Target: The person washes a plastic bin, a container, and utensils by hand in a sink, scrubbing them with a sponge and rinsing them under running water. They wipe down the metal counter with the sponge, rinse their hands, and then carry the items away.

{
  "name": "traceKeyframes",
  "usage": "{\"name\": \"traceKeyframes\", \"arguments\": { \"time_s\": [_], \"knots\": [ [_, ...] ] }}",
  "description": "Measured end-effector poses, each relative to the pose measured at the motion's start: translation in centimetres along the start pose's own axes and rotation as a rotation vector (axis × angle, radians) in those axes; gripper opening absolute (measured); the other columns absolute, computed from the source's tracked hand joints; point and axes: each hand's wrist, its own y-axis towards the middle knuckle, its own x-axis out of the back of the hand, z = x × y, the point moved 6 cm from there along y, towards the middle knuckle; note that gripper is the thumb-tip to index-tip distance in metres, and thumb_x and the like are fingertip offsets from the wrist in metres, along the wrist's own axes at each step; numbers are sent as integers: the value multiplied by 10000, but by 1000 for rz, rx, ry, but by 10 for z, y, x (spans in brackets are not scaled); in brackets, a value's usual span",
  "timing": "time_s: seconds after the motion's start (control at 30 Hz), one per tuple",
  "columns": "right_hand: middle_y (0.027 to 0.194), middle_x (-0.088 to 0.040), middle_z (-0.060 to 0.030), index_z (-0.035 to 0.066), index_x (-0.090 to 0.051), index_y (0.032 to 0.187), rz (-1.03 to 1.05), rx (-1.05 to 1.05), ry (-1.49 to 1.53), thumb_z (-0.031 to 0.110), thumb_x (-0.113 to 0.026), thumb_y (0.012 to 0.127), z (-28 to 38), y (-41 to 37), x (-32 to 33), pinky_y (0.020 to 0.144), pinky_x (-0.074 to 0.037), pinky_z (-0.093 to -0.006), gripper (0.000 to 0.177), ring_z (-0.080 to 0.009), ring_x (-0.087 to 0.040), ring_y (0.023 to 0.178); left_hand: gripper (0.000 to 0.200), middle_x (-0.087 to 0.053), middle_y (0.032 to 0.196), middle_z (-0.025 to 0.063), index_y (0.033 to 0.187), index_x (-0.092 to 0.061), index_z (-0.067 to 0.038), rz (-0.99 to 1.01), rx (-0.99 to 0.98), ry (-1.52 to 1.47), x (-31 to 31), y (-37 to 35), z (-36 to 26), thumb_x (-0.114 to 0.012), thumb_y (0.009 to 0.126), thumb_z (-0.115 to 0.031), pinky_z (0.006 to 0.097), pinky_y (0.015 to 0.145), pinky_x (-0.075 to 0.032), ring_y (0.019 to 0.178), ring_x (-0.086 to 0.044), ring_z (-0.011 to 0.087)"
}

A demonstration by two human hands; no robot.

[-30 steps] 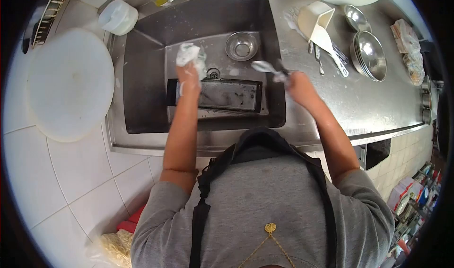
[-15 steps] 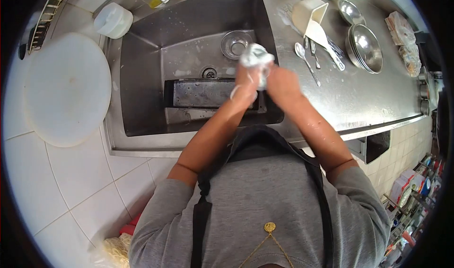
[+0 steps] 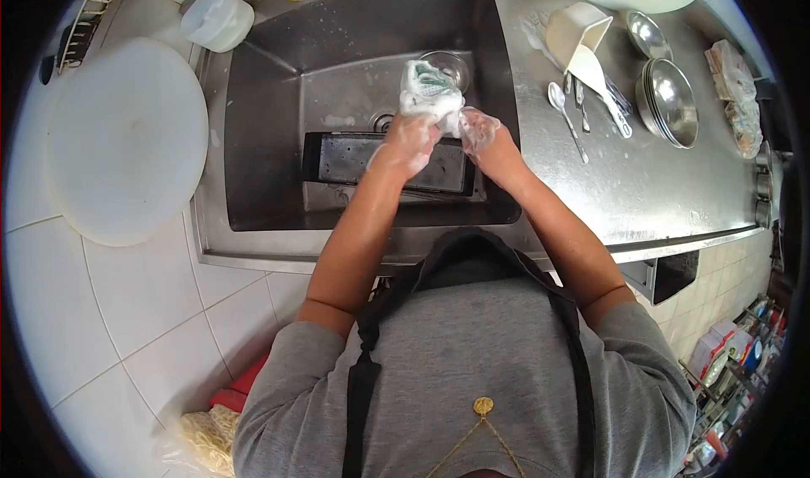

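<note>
Hands [image 3: 412,136] and scrubber [image 3: 430,90] above sink [image 3: 268,149], tiles [image 3: 139,288]

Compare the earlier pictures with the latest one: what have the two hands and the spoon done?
The left hand, with the foamy pad, moved right across the sink; the right hand moved slightly left to meet it. The right hand let go of a spoon; one now lies on the counter, seemingly the same. The black tray and stacked bowls stayed put.
</note>
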Motion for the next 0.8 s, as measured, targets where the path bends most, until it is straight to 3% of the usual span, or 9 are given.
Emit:
{"name": "traceKeyframes", "arguments": {
  "time_s": [0.13,0.27,0.43,0.5,0.57,0.63,0.67,0.77,0.8],
  "knots": [
    [844,-607,-158,25,-575,909,215,-332,123,14,-515,800,4,-9,4,699,-484,-389,125,-383,-587,794,329,-642,920,42,1120,-580,-68,-45,-452,575,16,15,-16,-589,791,-50,295,673,-506,808,-628,204],
    [827,-602,-183,11,-579,859,183,-415,134,81,-476,881,8,-7,22,662,-462,-401,127,-404,-580,796,243,-641,823,13,1034,-602,-32,-158,-503,1015,27,22,-29,-556,796,-35,304,647,-511,673,-620,194],
    [820,-605,-185,-8,-588,837,55,-338,60,132,-451,925,4,-4,31,654,-459,-406,215,-398,-587,760,298,-594,865,19,1094,-549,-57,-160,-71,-29,-30,3,8,-550,797,-31,239,622,-479,771,-594,89],
    [823,-621,-180,-10,-604,847,168,-493,164,128,-459,921,2,-14,36,656,-466,-404,213,-383,-602,749,311,-626,862,52,1063,-570,-30,86,-131,183,-19,22,7,-567,752,-25,278,650,-500,775,-617,142],
    [763,-610,-127,4,-610,920,166,-551,87,174,-464,934,-16,-34,46,592,-451,-333,225,-236,-580,655,321,-659,870,108,1023,-590,2,-207,-434,945,5,31,-15,-579,703,-11,326,696,-515,787,-640,206],
    [755,-624,-120,11,-618,962,135,-640,48,182,-470,936,-17,-41,69,596,-460,-293,227,-173,-598,661,291,-671,919,133,992,-626,5,-334,-350,1011,63,61,-23,-566,710,-36,331,722,-509,845,-642,203],
    [870,-674,-148,7,-639,913,-42,-459,-170,105,-509,869,-21,-45,89,734,-501,-355,169,-304,-659,813,328,-662,966,124,1056,-609,-12,-198,-317,972,116,81,-7,-581,736,-80,334,776,-495,891,-628,188],
    [877,-664,-156,13,-641,925,-126,-672,-222,112,-531,859,-59,-65,146,731,-483,-332,162,-306,-649,830,349,-653,1009,99,1110,-592,-19,75,127,697,216,86,44,-569,777,-121,318,817,-471,926,-606,177],
    [864,-658,-158,23,-641,926,-118,-650,-315,121,-504,884,-65,-71,162,700,-483,-329,173,-286,-652,814,348,-647,1022,90,1123,-594,-32,25,287,955,245,79,59,-569,799,-156,318,830,-459,938,-593,172]
  ]
}}
